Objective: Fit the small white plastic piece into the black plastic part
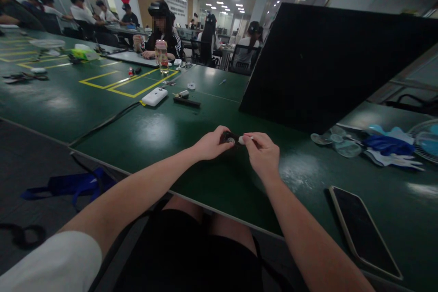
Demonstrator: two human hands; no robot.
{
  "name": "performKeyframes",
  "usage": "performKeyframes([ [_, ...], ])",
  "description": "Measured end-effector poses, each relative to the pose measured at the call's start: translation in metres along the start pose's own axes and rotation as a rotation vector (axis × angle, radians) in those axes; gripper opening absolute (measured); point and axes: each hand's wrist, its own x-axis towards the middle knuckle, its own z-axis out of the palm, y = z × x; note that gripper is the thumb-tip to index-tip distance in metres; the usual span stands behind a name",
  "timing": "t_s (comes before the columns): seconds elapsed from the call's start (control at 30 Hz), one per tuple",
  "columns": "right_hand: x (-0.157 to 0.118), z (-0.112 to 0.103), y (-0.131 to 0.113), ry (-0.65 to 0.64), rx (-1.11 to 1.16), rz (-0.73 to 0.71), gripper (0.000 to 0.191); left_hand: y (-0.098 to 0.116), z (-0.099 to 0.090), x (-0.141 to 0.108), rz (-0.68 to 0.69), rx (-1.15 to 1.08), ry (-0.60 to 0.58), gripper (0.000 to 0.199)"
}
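Over the green table (219, 182), my left hand (212, 145) is closed on a small dark part (230, 139) with a round, light metallic disc on it. Just to its right, my right hand (263, 151) pinches a small white piece (243, 139) between thumb and fingers. The white piece is right beside the dark part; whether they touch cannot be made out. Much of each object is hidden by the fingers.
A white power bank (154, 96) and a black bar (186, 101) lie beyond my hands. A big black panel (318, 68) leans at the back right. Gloves (390, 146) and a phone (365, 232) lie on the right. Across the table sits a person (162, 36) near a bottle (162, 57).
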Motion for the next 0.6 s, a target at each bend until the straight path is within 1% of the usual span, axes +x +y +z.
performKeyframes([
  [0.07, 0.0, -0.001, 0.0, -0.019, -0.008, 0.008, 0.025, 0.0, 0.0, 0.0, -0.002, 0.008, 0.003, 0.047],
  [0.2, 0.002, 0.001, 0.003, -0.122, -0.04, 0.041, 0.026, 0.0, 0.001, -0.001, 0.027, 0.0, -0.005, 0.046],
  [0.33, 0.003, 0.003, 0.008, -0.148, -0.025, 0.071, 0.026, 0.001, 0.001, -0.003, 0.01, 0.002, -0.014, 0.045],
  [0.47, 0.003, 0.004, 0.016, -0.183, 0.054, 0.156, 0.028, 0.0, 0.001, -0.003, 0.034, -0.01, -0.021, 0.046],
  [0.6, 0.001, 0.005, 0.019, -0.227, 0.19, 0.181, 0.034, -0.003, 0.002, -0.001, 0.041, -0.012, 0.024, 0.047],
])
